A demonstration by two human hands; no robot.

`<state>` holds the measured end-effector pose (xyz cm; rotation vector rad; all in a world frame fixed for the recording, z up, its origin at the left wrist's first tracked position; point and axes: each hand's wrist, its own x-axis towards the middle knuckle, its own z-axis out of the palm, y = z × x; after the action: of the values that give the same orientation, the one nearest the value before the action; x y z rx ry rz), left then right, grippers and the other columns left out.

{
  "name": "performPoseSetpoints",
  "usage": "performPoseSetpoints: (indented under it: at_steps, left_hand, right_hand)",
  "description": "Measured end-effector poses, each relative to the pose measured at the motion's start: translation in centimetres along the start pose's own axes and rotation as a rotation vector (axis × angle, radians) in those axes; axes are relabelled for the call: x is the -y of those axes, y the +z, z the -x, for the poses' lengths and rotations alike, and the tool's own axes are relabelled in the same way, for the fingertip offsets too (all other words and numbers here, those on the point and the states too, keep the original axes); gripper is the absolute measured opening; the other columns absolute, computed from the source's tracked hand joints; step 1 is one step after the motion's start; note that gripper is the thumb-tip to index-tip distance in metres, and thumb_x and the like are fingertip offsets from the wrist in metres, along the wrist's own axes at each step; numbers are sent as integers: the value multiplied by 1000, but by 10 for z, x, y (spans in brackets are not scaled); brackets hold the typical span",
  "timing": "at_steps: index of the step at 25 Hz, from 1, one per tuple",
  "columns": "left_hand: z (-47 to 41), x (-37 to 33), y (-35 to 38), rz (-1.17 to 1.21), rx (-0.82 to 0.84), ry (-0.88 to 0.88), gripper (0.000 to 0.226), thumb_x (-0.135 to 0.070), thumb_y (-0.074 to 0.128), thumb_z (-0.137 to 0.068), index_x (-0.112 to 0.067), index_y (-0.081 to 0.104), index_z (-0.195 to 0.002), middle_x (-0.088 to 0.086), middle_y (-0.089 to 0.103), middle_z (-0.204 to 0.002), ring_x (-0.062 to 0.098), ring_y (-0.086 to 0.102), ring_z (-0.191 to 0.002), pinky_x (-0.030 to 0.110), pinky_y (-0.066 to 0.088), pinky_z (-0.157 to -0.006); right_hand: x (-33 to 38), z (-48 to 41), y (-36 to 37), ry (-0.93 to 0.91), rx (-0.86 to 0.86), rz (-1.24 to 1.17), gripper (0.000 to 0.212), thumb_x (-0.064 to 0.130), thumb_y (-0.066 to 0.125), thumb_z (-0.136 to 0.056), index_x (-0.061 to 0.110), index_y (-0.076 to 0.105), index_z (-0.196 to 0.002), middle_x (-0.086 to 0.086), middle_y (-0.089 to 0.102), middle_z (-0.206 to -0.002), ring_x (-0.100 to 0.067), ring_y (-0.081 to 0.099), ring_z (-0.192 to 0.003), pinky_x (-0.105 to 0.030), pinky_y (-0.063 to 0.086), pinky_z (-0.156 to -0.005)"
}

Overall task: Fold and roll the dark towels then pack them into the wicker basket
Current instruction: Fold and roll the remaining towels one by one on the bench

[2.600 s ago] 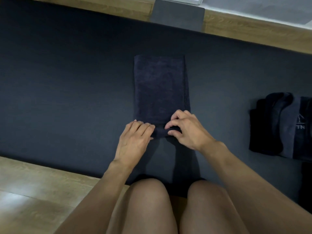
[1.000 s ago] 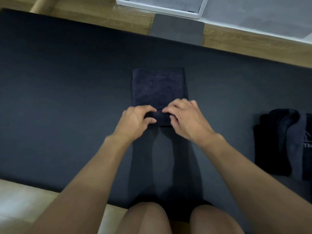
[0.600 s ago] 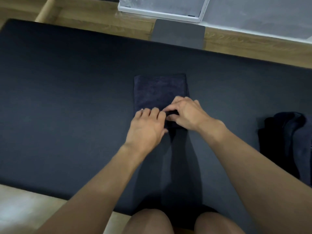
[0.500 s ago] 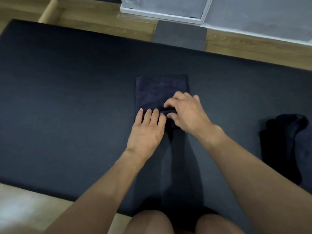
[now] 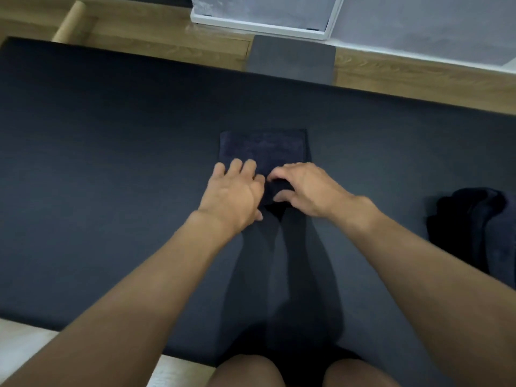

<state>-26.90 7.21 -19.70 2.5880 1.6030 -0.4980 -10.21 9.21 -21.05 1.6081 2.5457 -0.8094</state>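
A dark navy towel lies folded into a narrow strip in the middle of the dark mat. Its near end is rolled up, and only a short flat part shows beyond my fingers. My left hand presses on the left half of the roll with straight fingers. My right hand grips the right half of the roll, fingers curled over it and thumb beneath. No wicker basket is in view.
A heap of more dark towels lies at the mat's right edge. A grey pad sits on the wooden floor past the mat's far edge, with a white-framed panel behind it. My knees touch the near edge.
Both hands have rolled the towel further away from me, so the flat part has grown much shorter. The left fingers went from curled to straight on the roll.
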Motion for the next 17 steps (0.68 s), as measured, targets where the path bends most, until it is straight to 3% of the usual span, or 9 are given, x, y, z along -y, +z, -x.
performPoseSetpoints:
  at_steps: [2,5,7,9,11,13,15,17]
  left_hand:
    - [10,-8,6,26,35,19,57,-50,61,-89,-16,48,-133,4,48,-131,25,44,-124,37,37,-98]
    - [0,10,5,496,299,-44,60,-53,70,-82,-21,57,-132,2,60,-125,23,53,-120,31,43,-88]
    - [-13,22,-3,636,410,-95,59,-50,77,-77,-23,62,-128,-1,63,-114,22,56,-112,27,40,-81]
    - [-22,27,-3,663,421,-119,54,-47,84,-70,-25,66,-116,-4,62,-104,20,57,-101,27,41,-79]
    - [-22,25,3,701,341,-162,52,-44,90,-60,-26,63,-100,-5,61,-100,18,57,-96,29,45,-77]
    - [-12,20,9,633,187,-181,52,-46,90,-60,-24,61,-97,-3,56,-102,19,54,-100,31,43,-81]
    - [4,8,21,403,-140,-118,50,-47,85,-67,-18,65,-103,3,58,-103,25,53,-101,37,39,-85]
    - [29,-6,37,183,-417,-64,48,-40,82,-74,-10,69,-108,9,66,-102,31,60,-95,42,41,-84]
  right_hand:
    - [-3,-9,-13,80,220,-149,35,30,75,-83,26,67,-117,1,68,-112,-21,60,-111,-36,46,-96]
    - [0,-16,-24,175,408,-300,30,21,76,-83,23,69,-112,3,68,-105,-17,62,-107,-34,47,-98]
    - [7,-13,-18,164,224,-285,28,15,72,-85,24,68,-112,1,66,-112,-17,62,-107,-35,45,-98]
    - [16,4,1,39,-124,-53,28,13,63,-87,25,67,-112,1,63,-113,-21,60,-106,-41,41,-95]
    - [20,31,32,-107,-307,95,37,15,62,-82,20,65,-118,-1,62,-115,-25,59,-104,-42,39,-94]
    - [13,43,51,-172,-335,148,52,19,70,-75,15,60,-126,-3,59,-123,-25,57,-112,-40,35,-100]
    - [3,39,55,-162,-308,205,59,21,79,-71,15,58,-126,-3,59,-125,-25,57,-113,-39,35,-100]
    - [6,31,49,-123,-274,192,54,21,81,-72,17,59,-120,-1,62,-119,-24,60,-107,-39,36,-96]
